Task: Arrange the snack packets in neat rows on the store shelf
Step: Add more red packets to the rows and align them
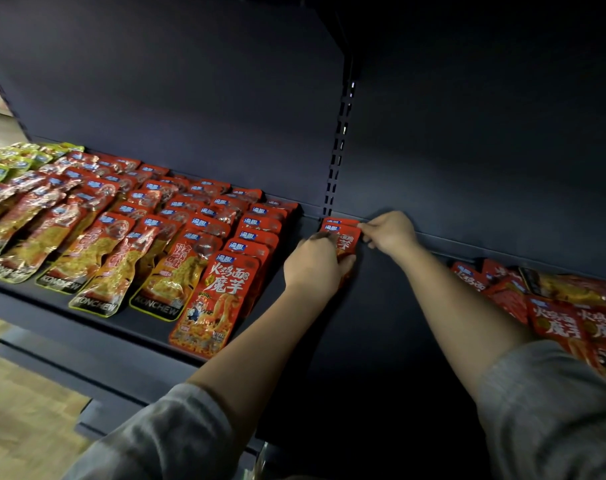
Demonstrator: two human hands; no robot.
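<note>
Grey sleeves (550, 403) are reaching from the bottom of the frame over the dark metal shelf (329, 341). At centre, the left hand (312, 261) is gripping small red foil snack packets (344, 237) by their lower edge, while the right hand (391, 232) is pinching their upper right corner. Rows of red packets (204, 237) are lying at left.

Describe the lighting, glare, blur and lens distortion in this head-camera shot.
Head view: the light falls from the left, so the arranged rows of packets are bright with glare on their foil; the back panel and the bare shelf lie in deep shadow. The wide lens tilts the shelf and bends the slotted upright. The loose pile at the right is soft, as are both grey sleeves.
</note>
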